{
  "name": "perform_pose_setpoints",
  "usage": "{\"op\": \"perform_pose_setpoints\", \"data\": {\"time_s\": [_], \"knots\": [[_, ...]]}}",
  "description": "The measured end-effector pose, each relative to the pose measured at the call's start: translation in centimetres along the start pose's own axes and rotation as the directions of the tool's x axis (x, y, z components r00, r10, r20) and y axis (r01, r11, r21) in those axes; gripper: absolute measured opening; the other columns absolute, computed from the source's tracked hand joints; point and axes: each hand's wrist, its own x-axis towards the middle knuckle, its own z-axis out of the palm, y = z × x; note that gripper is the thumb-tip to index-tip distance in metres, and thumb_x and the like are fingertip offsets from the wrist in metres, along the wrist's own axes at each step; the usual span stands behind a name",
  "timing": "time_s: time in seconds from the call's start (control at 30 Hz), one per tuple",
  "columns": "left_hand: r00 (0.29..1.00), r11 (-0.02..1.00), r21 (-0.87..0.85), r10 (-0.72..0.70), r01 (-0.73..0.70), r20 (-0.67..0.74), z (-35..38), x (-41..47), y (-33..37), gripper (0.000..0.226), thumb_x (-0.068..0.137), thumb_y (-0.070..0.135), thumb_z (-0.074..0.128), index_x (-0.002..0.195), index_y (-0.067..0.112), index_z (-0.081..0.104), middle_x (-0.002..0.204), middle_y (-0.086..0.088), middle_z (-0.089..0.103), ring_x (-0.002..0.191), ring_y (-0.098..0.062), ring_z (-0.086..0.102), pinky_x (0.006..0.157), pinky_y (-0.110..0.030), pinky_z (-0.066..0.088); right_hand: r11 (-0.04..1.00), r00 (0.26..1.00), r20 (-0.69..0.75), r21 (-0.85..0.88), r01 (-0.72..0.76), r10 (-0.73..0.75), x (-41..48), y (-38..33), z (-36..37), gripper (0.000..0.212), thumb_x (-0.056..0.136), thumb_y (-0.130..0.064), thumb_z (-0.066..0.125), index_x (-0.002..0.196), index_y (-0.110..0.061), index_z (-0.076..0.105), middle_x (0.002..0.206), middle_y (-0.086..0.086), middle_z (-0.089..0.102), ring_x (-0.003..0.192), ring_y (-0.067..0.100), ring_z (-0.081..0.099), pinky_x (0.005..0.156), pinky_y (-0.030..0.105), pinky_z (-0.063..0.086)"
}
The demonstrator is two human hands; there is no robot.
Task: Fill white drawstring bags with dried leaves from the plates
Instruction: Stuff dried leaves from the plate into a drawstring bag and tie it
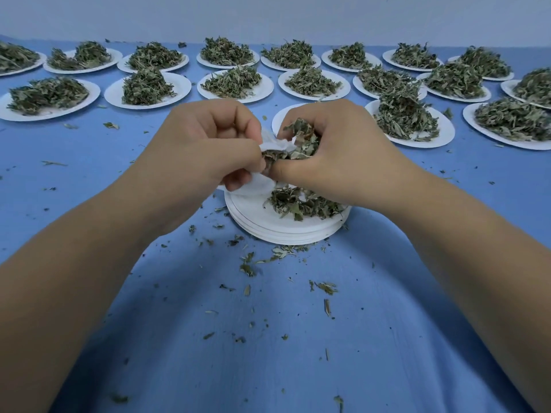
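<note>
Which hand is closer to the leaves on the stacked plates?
Right. The right hand is just over those leaves; the left hand sits farther left, gripping the bag.

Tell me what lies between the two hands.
In the head view, the crumpled mouth of the white bag and a clump of dried leaves lie between the left hand and the right hand.
</note>
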Motion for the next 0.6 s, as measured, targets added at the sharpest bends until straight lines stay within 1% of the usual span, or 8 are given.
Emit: {"op": "perform_pose_setpoints", "data": {"time_s": [0.07, 0.17, 0.27, 0.37, 0.4, 0.43, 0.5, 0.6], "knots": [[0.999, 1.0, -0.009, 0.0, 0.0, 0.038, 0.1, -0.1, 0.1, 0.015, 0.067, -0.002, 0.063, 0.072, 0.012, 0.063, 0.056, -0.011, 0.051, 0.047, -0.018, 0.049, 0.045, -0.023, 0.039, 0.999, 0.999, -0.028, -0.026, -0.033, 0.032, 0.2, 0.1, 0.2, 0.029, 0.07, -0.041, 0.083, 0.072, -0.022, 0.061, 0.056, -0.007, 0.055, 0.048, 0.006, 0.047, 0.044, 0.018, 0.035], [0.999, 0.998, 0.052, 0.037, -0.036, -0.024, 0.3, 0.0, 0.0, 0.015, 0.067, 0.001, 0.064, 0.071, 0.015, 0.063, 0.056, -0.009, 0.051, 0.048, -0.018, 0.047, 0.047, -0.023, 0.038, 0.996, 0.996, -0.078, -0.069, -0.048, 0.043, 0.4, 0.2, 0.7, 0.033, 0.069, -0.041, 0.081, 0.068, -0.019, 0.056, 0.056, -0.005, 0.054, 0.049, 0.007, 0.044, 0.045, 0.024, 0.034], [0.982, 0.955, 0.286, 0.119, -0.074, -0.145, 0.1, 0.1, -0.3, 0.009, 0.073, 0.01, 0.065, 0.079, 0.017, 0.064, 0.064, -0.003, 0.057, 0.054, -0.017, 0.049, 0.052, -0.026, 0.043, 0.997, 0.991, -0.127, -0.053, -0.048, 0.041, 0.3, 0.3, 0.7, 0.029, 0.071, -0.04, 0.078, 0.072, -0.017, 0.06, 0.056, -0.004, 0.059, 0.046, 0.005, 0.048, 0.041, 0.018, 0.034], [0.969, 0.89, 0.448, 0.175, -0.08, -0.175, 0.3, -0.2, -0.3, 0.009, 0.081, 0.026, 0.065, 0.089, 0.027, 0.062, 0.082, 0.007, 0.065, 0.064, -0.019, 0.063, 0.061, -0.034, 0.055, 0.999, 0.99, -0.135, -0.016, -0.046, 0.043, 0.2, 0.3, 0.6, 0.025, 0.075, -0.036, 0.077, 0.07, -0.021, 0.058, 0.054, -0.007, 0.056, 0.042, 0.001, 0.049, 0.039, 0.011, 0.031], [0.968, 0.872, 0.482, 0.189, -0.088, -0.164, 0.5, -0.4, -0.3, 0.01, 0.083, 0.029, 0.065, 0.092, 0.029, 0.061, 0.088, 0.012, 0.064, 0.066, -0.013, 0.066, 0.062, -0.031, 0.055, 0.999, 0.989, -0.141, -0.016, -0.043, 0.041, 0.2, 0.3, 0.6, 0.025, 0.076, -0.035, 0.076, 0.068, -0.022, 0.056, 0.056, -0.007, 0.056, 0.044, 0.001, 0.049, 0.04, 0.011, 0.032], [0.966, 0.849, 0.519, 0.206, -0.099, -0.153, 0.8, -0.5, -0.3, 0.01, 0.085, 0.029, 0.064, 0.094, 0.03, 0.06, 0.092, 0.017, 0.063, 0.067, -0.007, 0.066, 0.059, -0.023, 0.052, 0.999, 0.988, -0.147, -0.018, -0.041, 0.038, 0.2, 0.2, 0.6, 0.025, 0.077, -0.034, 0.075, 0.067, -0.023, 0.055, 0.058, -0.007, 0.056, 0.046, 0.0, 0.049, 0.041, 0.011, 0.032], [0.958, 0.811, 0.575, 0.241, -0.112, -0.154, 1.2, -0.7, -0.3, 0.008, 0.089, 0.027, 0.063, 0.095, 0.029, 0.059, 0.093, 0.02, 0.061, 0.065, -0.004, 0.064, 0.053, -0.011, 0.042, 0.999, 0.989, -0.14, -0.017, -0.041, 0.038, 0.1, 0.1, 0.7, 0.023, 0.078, -0.031, 0.074, 0.067, -0.026, 0.055, 0.061, -0.006, 0.059, 0.048, -0.001, 0.05, 0.043, 0.012, 0.035], [0.946, 0.781, 0.612, 0.278, -0.123, -0.165, 1.3, -0.7, -0.3, 0.012, 0.088, 0.026, 0.064, 0.097, 0.028, 0.058, 0.092, 0.015, 0.06, 0.068, -0.006, 0.061, 0.057, -0.01, 0.042, 0.996, 0.991, -0.109, 0.062, -0.07, 0.076, 0.1, 0.0, 0.6, 0.016, 0.082, -0.03, 0.075, 0.076, -0.019, 0.064, 0.071, 0.001, 0.068, 0.051, 0.002, 0.052, 0.047, 0.02, 0.04]]}}
